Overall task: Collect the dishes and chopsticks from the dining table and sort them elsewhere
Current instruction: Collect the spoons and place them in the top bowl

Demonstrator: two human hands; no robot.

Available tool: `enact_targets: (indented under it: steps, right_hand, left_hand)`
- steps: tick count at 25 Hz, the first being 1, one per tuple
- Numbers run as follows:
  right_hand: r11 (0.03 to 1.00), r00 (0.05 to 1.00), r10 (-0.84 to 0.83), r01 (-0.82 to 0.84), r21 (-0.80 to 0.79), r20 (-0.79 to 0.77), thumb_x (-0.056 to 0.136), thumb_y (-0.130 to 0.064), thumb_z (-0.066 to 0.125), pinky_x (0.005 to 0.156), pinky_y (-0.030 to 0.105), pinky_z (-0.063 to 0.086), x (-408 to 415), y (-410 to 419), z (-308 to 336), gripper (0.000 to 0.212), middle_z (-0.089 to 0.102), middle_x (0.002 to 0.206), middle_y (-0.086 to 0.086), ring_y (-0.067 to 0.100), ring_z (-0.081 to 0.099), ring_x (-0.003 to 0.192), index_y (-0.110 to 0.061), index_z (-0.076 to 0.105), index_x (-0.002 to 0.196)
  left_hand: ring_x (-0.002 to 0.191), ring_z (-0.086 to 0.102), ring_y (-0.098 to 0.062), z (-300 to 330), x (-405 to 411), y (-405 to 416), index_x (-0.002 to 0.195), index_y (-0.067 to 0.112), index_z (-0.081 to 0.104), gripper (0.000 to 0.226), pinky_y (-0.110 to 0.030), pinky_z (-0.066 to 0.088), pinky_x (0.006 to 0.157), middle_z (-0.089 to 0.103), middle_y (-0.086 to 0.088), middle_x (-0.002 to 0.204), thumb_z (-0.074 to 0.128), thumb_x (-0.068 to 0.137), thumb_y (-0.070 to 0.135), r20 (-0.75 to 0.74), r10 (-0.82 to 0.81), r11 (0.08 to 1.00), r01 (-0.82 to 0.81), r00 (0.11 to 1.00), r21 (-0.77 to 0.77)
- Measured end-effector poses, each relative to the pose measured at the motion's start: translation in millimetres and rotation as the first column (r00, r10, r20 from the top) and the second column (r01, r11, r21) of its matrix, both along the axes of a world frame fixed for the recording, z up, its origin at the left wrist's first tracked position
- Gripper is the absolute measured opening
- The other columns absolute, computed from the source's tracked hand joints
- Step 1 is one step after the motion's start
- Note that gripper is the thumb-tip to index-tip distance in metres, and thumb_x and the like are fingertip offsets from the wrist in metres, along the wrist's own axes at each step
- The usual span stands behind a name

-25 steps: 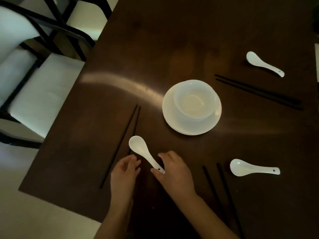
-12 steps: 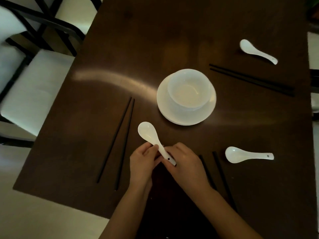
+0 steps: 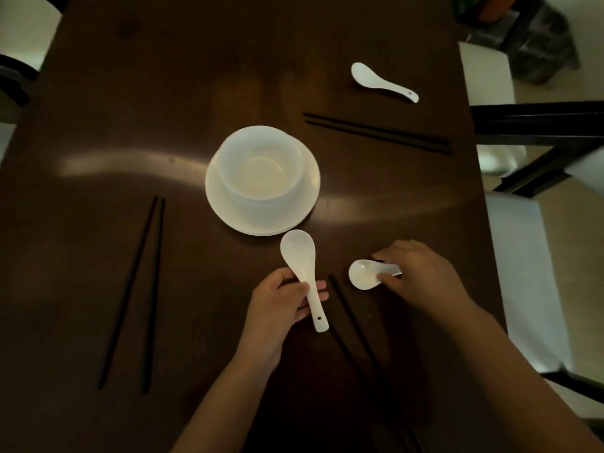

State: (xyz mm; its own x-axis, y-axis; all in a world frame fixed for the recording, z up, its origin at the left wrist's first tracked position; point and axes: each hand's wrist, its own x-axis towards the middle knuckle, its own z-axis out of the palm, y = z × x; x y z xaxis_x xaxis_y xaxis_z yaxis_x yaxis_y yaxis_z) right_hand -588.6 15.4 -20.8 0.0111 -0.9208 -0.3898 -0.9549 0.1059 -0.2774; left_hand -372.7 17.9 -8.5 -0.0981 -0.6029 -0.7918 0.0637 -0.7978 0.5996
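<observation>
A white bowl [image 3: 261, 168] is stacked on a white plate [image 3: 302, 207] in the middle of the dark wooden table [image 3: 163, 93]. My left hand [image 3: 277, 305] holds a white spoon [image 3: 300, 263] by its handle, just in front of the plate. My right hand [image 3: 421, 276] pinches the handle of a second white spoon [image 3: 364, 273] that lies on the table. A third white spoon [image 3: 379, 80] rests at the far right. Black chopstick pairs lie at the left [image 3: 137, 289], at the far right [image 3: 376, 133] and between my arms [image 3: 353, 318].
White-cushioned chairs with black frames stand along the right edge [image 3: 529, 273] and at the far left corner [image 3: 19, 24]. A dark bag [image 3: 536, 44] sits on the floor at the top right.
The spoon has passed from both hands into my left hand alone. My right hand has moved right and taken the second spoon's handle. The view has shifted right.
</observation>
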Motion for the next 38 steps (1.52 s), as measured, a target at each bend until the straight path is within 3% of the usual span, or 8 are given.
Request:
enact_targets:
  steps: [6,10,13,22,26,32,36,38]
  right_hand:
    - [0.98,0.963,-0.196,0.196,0.018,0.184,0.082,-0.027,0.064,0.067,0.022,0.049,-11,6,17,0.004,0.065,0.082,-0.009,0.007,0.06,0.077,-0.03,0.063,0.079]
    - [0.792,0.466,-0.578,0.518,0.324,0.669,0.075,-0.015,0.072,0.044,0.014,0.048,16,7,38,0.006,0.069,0.054,-0.001,0.007,0.062,0.047,-0.015,0.068,0.07]
    - [0.742,0.394,-0.643,0.53,0.409,0.657,0.077,-0.013,0.071,0.042,0.013,0.047,34,0,38,0.008,0.069,0.051,-0.002,0.009,0.064,0.044,-0.011,0.065,0.071]
    - [0.832,0.66,-0.531,0.526,0.177,0.531,0.073,-0.03,0.074,0.044,0.015,0.044,33,-13,24,0.02,0.063,0.057,-0.008,0.005,0.058,0.048,-0.028,0.055,0.066]
    - [0.89,0.618,-0.402,0.437,0.13,0.676,0.083,-0.024,0.064,0.045,0.012,0.046,22,-27,30,0.025,0.066,0.079,-0.009,0.007,0.064,0.053,-0.046,0.051,0.085]
    - [0.919,0.613,-0.316,0.388,0.073,0.724,0.084,-0.021,0.064,0.045,0.012,0.049,10,-82,41,0.012,0.067,0.072,-0.008,0.004,0.064,0.052,-0.033,0.062,0.081]
    - [0.829,0.465,-0.373,0.555,0.064,0.803,0.085,-0.031,0.061,0.05,0.018,0.055,-29,-159,46,0.006,0.073,0.085,0.002,0.008,0.064,0.053,-0.029,0.066,0.081]
    - [0.749,0.624,-0.393,0.643,-0.158,0.675,0.086,-0.026,0.06,0.067,0.026,0.057,-56,-210,35,0.012,0.071,0.098,0.011,0.014,0.066,0.07,-0.019,0.068,0.092]
  left_hand:
    - [0.088,0.071,-0.017,-1,-19,-7,0.103,0.021,0.056,0.022,-0.038,0.054,0.086,0.071,-0.006,0.101,0.047,0.092,0.005,-0.014,-0.037,0.998,0.037,0.999,-0.046]
    - [0.082,0.072,-0.015,2,-31,-3,0.1,0.017,0.062,0.019,-0.025,0.057,0.068,0.075,-0.005,0.092,0.05,0.09,0.005,-0.026,-0.104,0.981,0.098,0.994,-0.167]
    - [0.084,0.071,-0.013,4,-40,0,0.102,0.02,0.065,0.017,-0.026,0.055,0.07,0.075,0.001,0.089,0.058,0.087,0.015,-0.011,-0.199,0.954,0.191,0.98,-0.231]
    - [0.077,0.071,-0.013,5,-43,-2,0.094,0.035,0.062,0.02,-0.027,0.057,0.071,0.075,0.006,0.087,0.056,0.089,0.016,-0.007,-0.182,0.956,0.176,0.983,-0.236]
    - [0.071,0.07,-0.009,8,-38,-9,0.097,0.036,0.063,0.024,-0.021,0.054,0.064,0.075,0.006,0.086,0.057,0.088,0.014,-0.011,-0.244,0.94,0.233,0.97,-0.25]
    - [0.074,0.071,-0.01,20,-46,-56,0.087,0.029,0.068,0.017,-0.017,0.054,0.061,0.076,0.007,0.081,0.057,0.088,0.015,0.013,-0.199,0.925,0.193,0.98,-0.326]
    - [0.071,0.071,-0.011,29,-59,-101,0.087,0.018,0.071,0.015,-0.02,0.056,0.06,0.076,0.001,0.078,0.057,0.088,0.012,-0.022,-0.049,0.93,0.038,0.999,-0.366]
    - [0.073,0.072,-0.012,31,-65,-121,0.085,0.02,0.07,0.013,-0.02,0.056,0.06,0.076,-0.001,0.081,0.058,0.088,0.014,-0.031,0.023,0.934,-0.032,0.999,-0.357]
